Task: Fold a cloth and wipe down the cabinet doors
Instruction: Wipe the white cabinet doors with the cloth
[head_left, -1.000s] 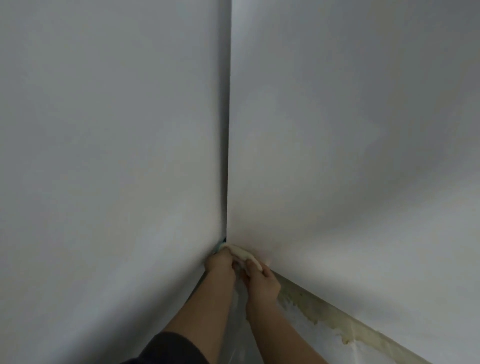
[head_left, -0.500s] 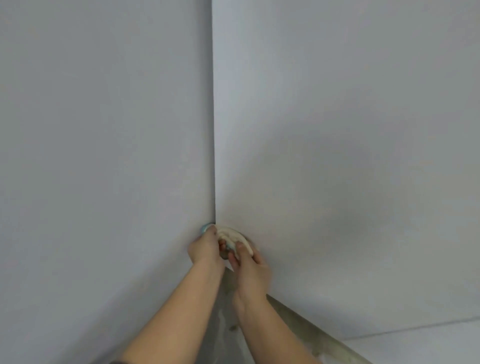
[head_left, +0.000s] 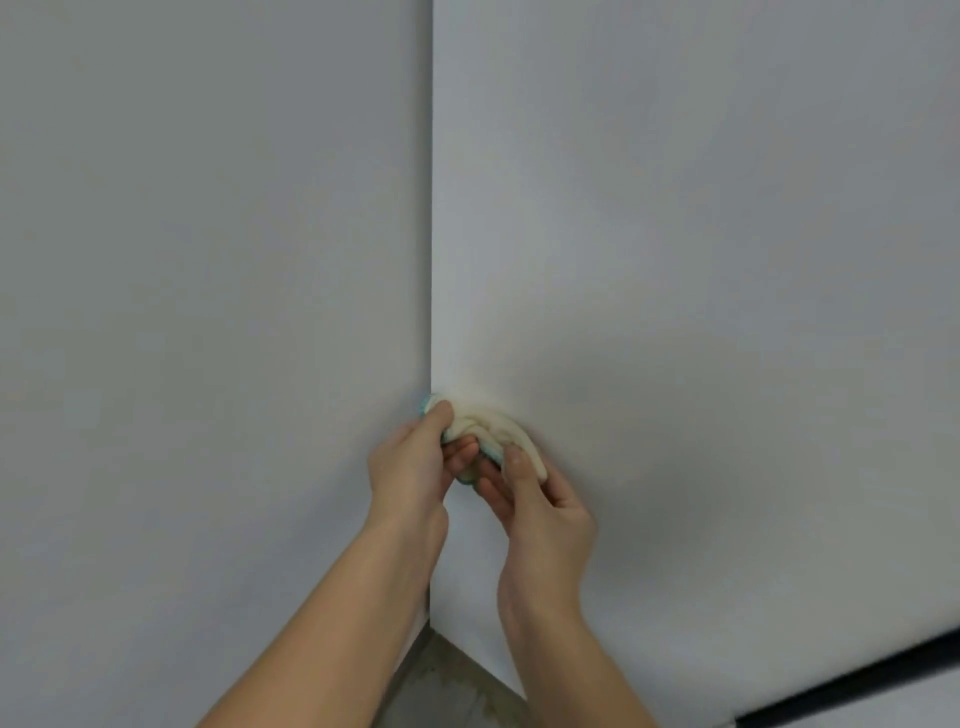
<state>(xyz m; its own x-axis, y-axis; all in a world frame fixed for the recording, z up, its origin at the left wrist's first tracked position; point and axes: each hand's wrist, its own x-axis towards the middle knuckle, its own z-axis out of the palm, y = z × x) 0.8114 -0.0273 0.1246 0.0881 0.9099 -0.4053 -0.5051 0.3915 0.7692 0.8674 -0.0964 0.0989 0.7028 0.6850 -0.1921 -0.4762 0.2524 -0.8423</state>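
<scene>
A small cream cloth (head_left: 493, 427) with a blue-green edge is bunched up between both hands, right by the vertical seam where two white cabinet doors meet. My left hand (head_left: 410, 462) grips its left end, thumb on top. My right hand (head_left: 540, 501) pinches its right end with thumb and fingers. The left door (head_left: 208, 312) and the right door (head_left: 701, 286) fill almost the whole view. Much of the cloth is hidden by my fingers.
Below the doors a strip of stained greyish floor or plinth (head_left: 447, 686) shows between my forearms. A dark gap (head_left: 852, 675) runs along the bottom edge of the right door at the lower right.
Both hands and the cloth have risen along the seam between the doors, and the view has shifted so the stained strip below the right door is mostly out of sight.
</scene>
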